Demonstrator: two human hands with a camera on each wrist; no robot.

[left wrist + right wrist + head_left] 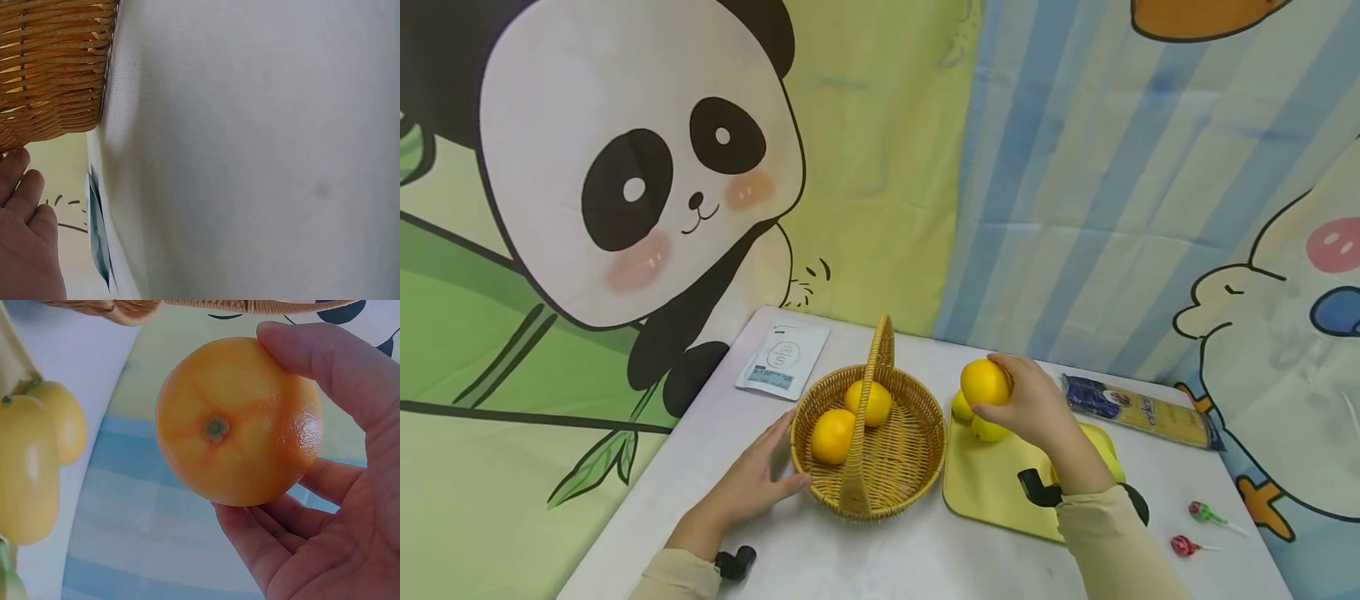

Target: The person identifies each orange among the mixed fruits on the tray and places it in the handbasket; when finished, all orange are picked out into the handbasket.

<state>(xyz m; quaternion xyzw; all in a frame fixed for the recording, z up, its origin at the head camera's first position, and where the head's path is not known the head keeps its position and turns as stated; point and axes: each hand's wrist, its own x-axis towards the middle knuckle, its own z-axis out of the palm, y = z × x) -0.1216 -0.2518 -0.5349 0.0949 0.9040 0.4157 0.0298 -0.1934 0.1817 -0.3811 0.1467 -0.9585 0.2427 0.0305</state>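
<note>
My right hand [1033, 404] holds an orange [985, 383] above the far left part of a yellow tray [992, 496]. In the right wrist view, thumb and fingers grip the orange [237, 422] from opposite sides, its green stem end facing the camera. Yellow fruits [990, 430] lie on the tray beneath, partly hidden by the hand and forearm. A wicker basket [906, 467] with a tall handle stands left of the tray and contains two oranges [832, 437]. Against its left side rests my left hand [752, 479]; the left wrist view shows extended fingertips touching the weave [56, 69].
A white pouch [786, 358] lies behind the basket to the left. Beyond the tray at right is a long blue and yellow packet [1142, 410]. Two lollipops, one green [1204, 512] and one red [1185, 546], lie near the right table edge. A printed cloth hangs behind.
</note>
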